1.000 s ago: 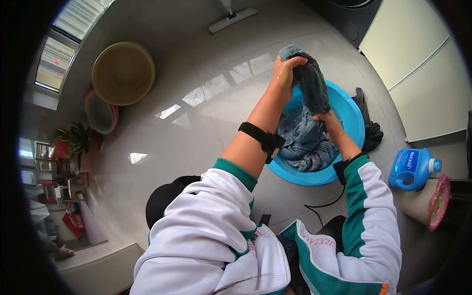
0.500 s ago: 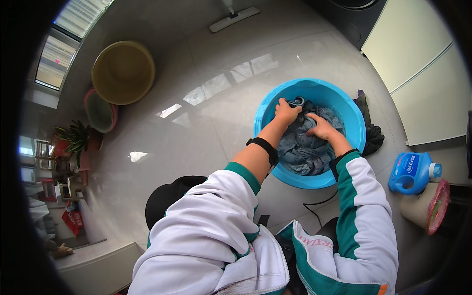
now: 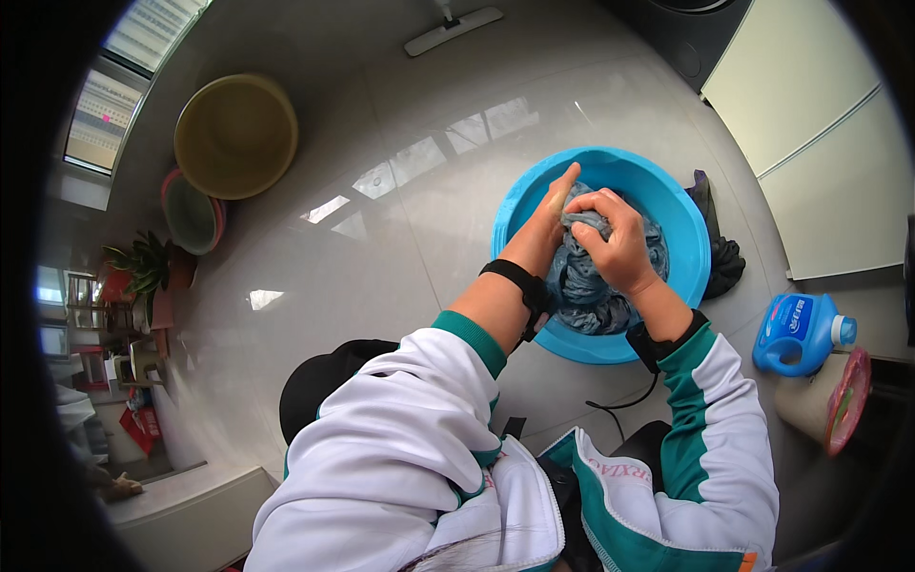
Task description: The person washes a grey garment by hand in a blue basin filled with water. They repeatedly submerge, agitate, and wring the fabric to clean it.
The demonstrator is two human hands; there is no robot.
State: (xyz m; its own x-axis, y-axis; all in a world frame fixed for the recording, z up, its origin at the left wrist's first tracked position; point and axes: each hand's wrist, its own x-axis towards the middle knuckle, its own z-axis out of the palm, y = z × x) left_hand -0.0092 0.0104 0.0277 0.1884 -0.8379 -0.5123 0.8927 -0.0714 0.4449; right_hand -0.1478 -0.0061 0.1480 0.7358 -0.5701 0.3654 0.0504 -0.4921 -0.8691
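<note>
A bright blue plastic basin (image 3: 688,250) on the floor holds wet grey-blue clothing (image 3: 583,278), twisted and bunched up. Over the basin's middle, my right hand (image 3: 621,243) has its fingers curled around a raised fold of the wet clothing. Just left of it, my left hand (image 3: 550,221) is turned edge-up with its fingers stretched out, its palm side against the same bunch. The palm itself is hidden from view. Black bands circle both my wrists or forearms.
Dark cloth (image 3: 724,262) lies right of the basin, near a blue detergent jug (image 3: 796,334) and a pink-rimmed container (image 3: 843,405). A white cabinet (image 3: 824,191) stands at right. Left are a tan tub (image 3: 236,138) and potted plant (image 3: 145,265); a flat mop (image 3: 453,31) lies far off.
Both hands have come together and lifted part of the clothing. My right hand has closed on a fold; my left has gone from gripping the cloth's far edge to stretched fingers.
</note>
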